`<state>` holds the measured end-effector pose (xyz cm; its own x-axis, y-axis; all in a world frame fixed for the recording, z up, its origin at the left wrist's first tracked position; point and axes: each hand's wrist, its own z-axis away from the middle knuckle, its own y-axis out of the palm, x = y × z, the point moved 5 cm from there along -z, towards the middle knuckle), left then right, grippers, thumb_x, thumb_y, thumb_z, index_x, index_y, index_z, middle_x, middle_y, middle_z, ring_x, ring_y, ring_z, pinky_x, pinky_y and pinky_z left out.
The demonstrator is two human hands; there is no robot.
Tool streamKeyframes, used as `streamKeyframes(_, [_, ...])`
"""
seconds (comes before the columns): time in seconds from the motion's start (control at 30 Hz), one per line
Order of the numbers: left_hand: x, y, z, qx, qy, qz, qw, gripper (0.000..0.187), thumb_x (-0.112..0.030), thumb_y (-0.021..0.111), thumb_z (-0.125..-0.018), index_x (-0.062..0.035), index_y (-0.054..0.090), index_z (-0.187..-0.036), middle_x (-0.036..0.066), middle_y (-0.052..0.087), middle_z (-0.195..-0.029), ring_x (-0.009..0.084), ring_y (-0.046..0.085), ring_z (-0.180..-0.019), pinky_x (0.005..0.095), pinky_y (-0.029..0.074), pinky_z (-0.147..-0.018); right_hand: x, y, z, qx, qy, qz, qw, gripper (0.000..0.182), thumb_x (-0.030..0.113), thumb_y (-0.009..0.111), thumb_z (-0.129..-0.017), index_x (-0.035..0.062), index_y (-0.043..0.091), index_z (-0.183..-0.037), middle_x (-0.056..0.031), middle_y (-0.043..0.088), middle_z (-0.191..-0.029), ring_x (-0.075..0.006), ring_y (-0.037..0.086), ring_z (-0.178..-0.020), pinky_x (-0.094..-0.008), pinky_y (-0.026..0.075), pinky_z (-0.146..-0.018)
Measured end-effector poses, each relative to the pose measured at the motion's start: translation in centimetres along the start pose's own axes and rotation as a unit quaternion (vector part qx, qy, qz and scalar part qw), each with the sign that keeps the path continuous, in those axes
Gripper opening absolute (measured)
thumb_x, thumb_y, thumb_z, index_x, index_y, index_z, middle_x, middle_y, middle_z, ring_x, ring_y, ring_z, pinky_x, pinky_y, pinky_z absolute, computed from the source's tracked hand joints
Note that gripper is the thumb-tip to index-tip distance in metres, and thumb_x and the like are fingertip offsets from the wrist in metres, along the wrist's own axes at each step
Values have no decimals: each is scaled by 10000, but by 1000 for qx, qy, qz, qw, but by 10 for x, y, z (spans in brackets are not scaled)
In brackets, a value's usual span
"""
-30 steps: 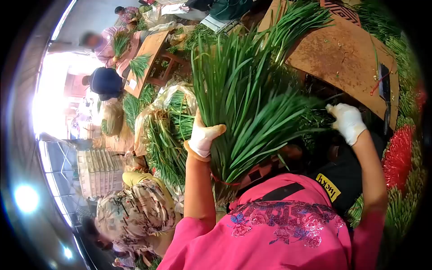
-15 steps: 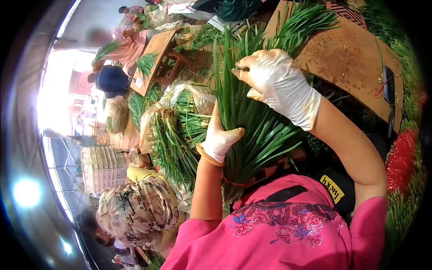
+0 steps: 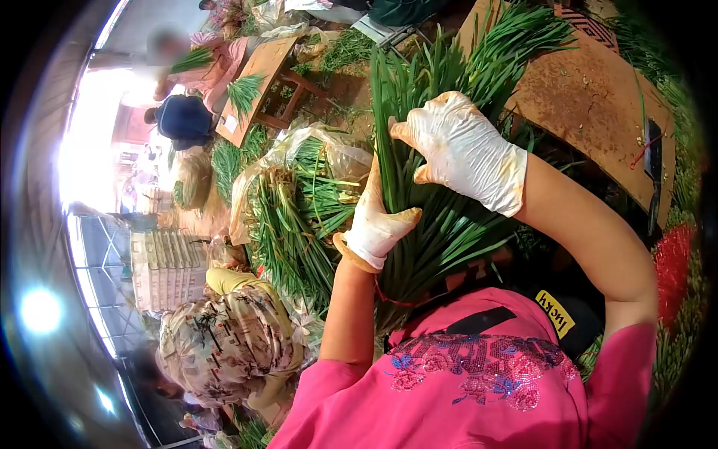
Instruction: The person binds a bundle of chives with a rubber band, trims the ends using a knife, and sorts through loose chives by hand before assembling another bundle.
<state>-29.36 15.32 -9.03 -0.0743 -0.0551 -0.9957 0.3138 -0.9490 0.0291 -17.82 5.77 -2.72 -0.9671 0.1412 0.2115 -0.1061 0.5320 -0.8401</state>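
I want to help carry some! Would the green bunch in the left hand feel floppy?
The green bunch probably bends easily, its leaves being long and thin. It may splay when lifted loosely, because the leaves fan outward.

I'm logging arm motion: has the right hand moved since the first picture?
Yes. Against the wooden tabletop, the right hand has moved leftward in view, now over the leafy bunch.

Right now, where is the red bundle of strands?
At the far right of the head view, the red bundle shows just beyond the right arm, below the wooden tabletop in the picture.
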Motion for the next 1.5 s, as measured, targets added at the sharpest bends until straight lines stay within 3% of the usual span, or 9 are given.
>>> streamKeyframes(0.37, [-5, 2, 2, -17, -8, 6, 1000, 952, 82, 588, -611, -36, 184, -1466, 65, 415, -1355, 154, 402, -1235, 283, 309, -1038, 22, -1, 9, -54, -176, 84, 979, 114, 165, 643, -686, 101, 554, -655, -52, 554, -668, -236, 602, -743, -368, 441, -882])
streamKeyframes(0.53, [-10, 1, -3, -12, -27, 17, 999, 835, 92, 556, -607, -34, 326, -1400, 45, 499, -1246, 143, 470, -1151, 267, 362, -981, 11, -1, 22, -161, -147, 92, 971, 73, 185, 540, -734, 120, 539, -700, -29, 500, -686, -199, 574, -729, -356, 419, -902])
streamKeyframes(0.83, [-1, 2, -19, 4, -26, -38, 999, 695, 64, 618, -644, -20, 433, -1309, 47, 562, -1154, 150, 538, -1042, 295, 424, -920, -12, 23, 34, -232, -27, 14, 972, 134, 149, 648, -689, 130, 542, -769, -24, 482, -707, -205, 567, -721, -384, 408, -886])
streamKeyframes(0.97, [6, 6, -19, 16, -50, -22, 998, 717, 56, 609, -638, -26, 422, -1326, 45, 557, -1162, 143, 528, -1051, 281, 411, -929, -12, 16, 26, -91, -114, 47, 988, 132, 148, 661, -734, 91, 566, -806, -51, 511, -723, -239, 564, -727, -397, 436, -867])
streamKeyframes(1.07, [20, -7, -24, 27, -45, -116, 992, 762, 51, 596, -639, -29, 382, -1366, 68, 559, -1194, 148, 535, -1063, 276, 410, -945, 10, 24, 30, 64, 3, -80, 995, 160, 220, 606, -797, 67, 560, -789, -92, 542, -724, -270, 575, -718, -390, 433, -783])
streamKeyframes(1.2, [6, 2, -20, 37, -7, -83, 996, 852, 78, 659, -613, -36, 338, -1394, 89, 574, -1204, 158, 549, -1086, 296, 433, -937, 20, 23, 52, 236, 143, -417, 866, 216, 204, 577, -839, -12, 562, -823, -118, 609, -756, -296, 602, -752, -374, 455, -668])
streamKeyframes(1.3, [22, -17, -17, -30, -16, -122, 992, 799, 119, 585, -620, -27, 363, -1374, 80, 581, -1170, 166, 555, -1065, 284, 434, -921, 40, 5, 87, 305, 220, -699, 608, 183, 190, 625, -828, 15, 609, -774, -116, 616, -743, -221, 609, -702, -322, 472, -677])
streamKeyframes(1.43, [16, -45, -7, -60, -48, 3, 997, 685, 103, 579, -652, -15, 428, -1310, 69, 587, -1110, 171, 565, -984, 281, 447, -885, -38, -67, 103, 17, 238, -368, 899, 157, 192, 655, -795, 37, 651, -771, -103, 630, -738, -228, 616, -711, -313, 464, -683])
streamKeyframes(1.5, [13, -52, 0, -66, -61, 6, 996, 681, 83, 605, -632, -10, 446, -1288, 69, 588, -1113, 168, 567, -979, 282, 449, -872, -117, -40, 153, 217, 181, 144, 948, 171, 212, 681, -722, 43, 671, -747, -102, 633, -711, -255, 616, -710, -350, 471, -652])
